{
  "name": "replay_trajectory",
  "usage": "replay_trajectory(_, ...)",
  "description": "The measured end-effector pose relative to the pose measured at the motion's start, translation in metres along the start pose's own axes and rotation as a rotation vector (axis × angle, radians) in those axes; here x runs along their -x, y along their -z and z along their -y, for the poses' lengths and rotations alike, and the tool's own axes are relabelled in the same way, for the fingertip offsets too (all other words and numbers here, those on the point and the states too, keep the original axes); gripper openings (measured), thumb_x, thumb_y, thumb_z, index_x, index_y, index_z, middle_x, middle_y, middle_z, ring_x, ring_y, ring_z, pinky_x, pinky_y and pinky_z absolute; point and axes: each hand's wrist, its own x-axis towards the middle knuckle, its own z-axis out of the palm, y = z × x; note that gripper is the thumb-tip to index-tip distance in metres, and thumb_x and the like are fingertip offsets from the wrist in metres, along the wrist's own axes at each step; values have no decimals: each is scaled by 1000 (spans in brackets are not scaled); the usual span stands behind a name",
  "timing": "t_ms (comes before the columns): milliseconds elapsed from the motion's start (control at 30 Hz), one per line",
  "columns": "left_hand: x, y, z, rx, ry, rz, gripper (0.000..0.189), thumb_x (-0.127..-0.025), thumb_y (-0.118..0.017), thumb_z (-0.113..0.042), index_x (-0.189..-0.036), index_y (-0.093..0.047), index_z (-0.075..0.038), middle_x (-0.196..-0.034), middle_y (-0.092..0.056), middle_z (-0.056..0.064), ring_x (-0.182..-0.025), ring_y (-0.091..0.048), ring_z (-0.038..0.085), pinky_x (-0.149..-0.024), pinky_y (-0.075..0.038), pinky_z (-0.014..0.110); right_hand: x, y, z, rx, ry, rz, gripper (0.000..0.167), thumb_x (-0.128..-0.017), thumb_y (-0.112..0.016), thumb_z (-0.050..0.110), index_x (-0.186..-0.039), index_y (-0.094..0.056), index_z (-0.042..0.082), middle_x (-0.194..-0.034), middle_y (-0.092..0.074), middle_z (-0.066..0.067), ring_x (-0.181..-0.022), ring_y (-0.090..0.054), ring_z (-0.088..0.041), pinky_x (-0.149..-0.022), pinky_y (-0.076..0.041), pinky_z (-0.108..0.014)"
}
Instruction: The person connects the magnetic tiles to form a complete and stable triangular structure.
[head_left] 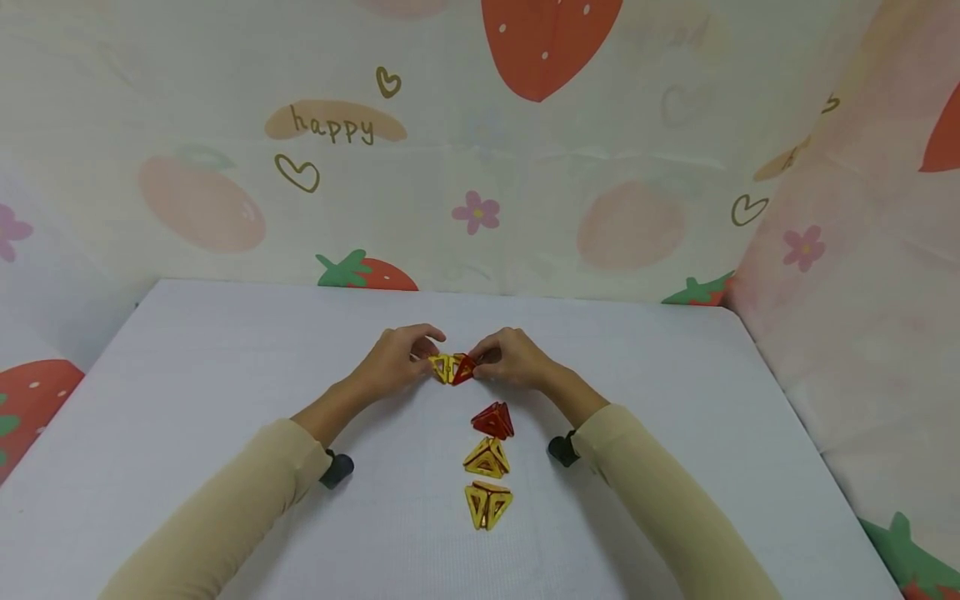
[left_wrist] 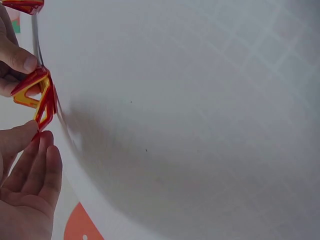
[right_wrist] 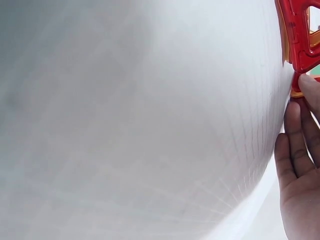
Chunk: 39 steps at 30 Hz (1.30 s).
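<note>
Ahead on the table, both hands hold one small assembly of triangular magnetic tiles (head_left: 452, 368), yellow on its left and red on its right. My left hand (head_left: 399, 360) pinches the yellow end between thumb and fingertips, as the left wrist view shows at a corner of the tiles (left_wrist: 46, 102). The right hand (head_left: 513, 360) grips the red end. In the right wrist view, a red tile (right_wrist: 301, 50) with an open centre rises above the right thumb and fingers. Nearer me stand a red tile pyramid (head_left: 493, 420), a yellow pyramid (head_left: 487, 458) and another yellow tile shape (head_left: 488, 505).
The three tile shapes form a rough column between the forearms on the white table (head_left: 225, 350). Behind the table hangs a printed cloth (head_left: 510, 150) with strawberries and hearts. Dark wrist devices (head_left: 339, 470) sit beneath both sleeves.
</note>
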Motion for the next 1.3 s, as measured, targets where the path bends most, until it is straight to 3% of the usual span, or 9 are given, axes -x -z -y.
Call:
replay_trajectory(400,-3,-2,0,61,-64,-9,34,-89,-67,6,-122,-62,2,-106,-70,16,-99,-68,29,-90,-55,42,0,0,1,-3,10,9,24,-90,-73,8,-113,-74,4,-110,-72,-6,-96,-62,-16,-89,-53,-30)
replay_trajectory(600,-5,-7,-4,96,-43,4,32,-91,-67,3,-122,-61,3,-112,-67,20,-103,-67,30,-91,-54,41,-1,1,1,1,12,13,24,-89,-74,8,-113,-74,4,-110,-72,-6,-94,-62,-16,-87,-53,-29)
replay_trajectory(933,-8,-15,-3,100,-47,-22,35,-90,-69,2,-124,-60,2,-105,-68,15,-99,-69,28,-87,-56,39,1,2,2,-2,29,12,24,-89,-74,7,-112,-74,3,-108,-72,-7,-91,-63,-15,-86,-53,-29)
replay_trajectory(1300,-8,-18,-3,93,-30,-15,32,-91,-69,-1,-122,-62,3,-107,-69,14,-100,-68,27,-89,-55,38,0,2,2,-2,24,6,22,-88,-75,6,-110,-75,3,-103,-73,-6,-87,-62,-14,-82,-53,-27)
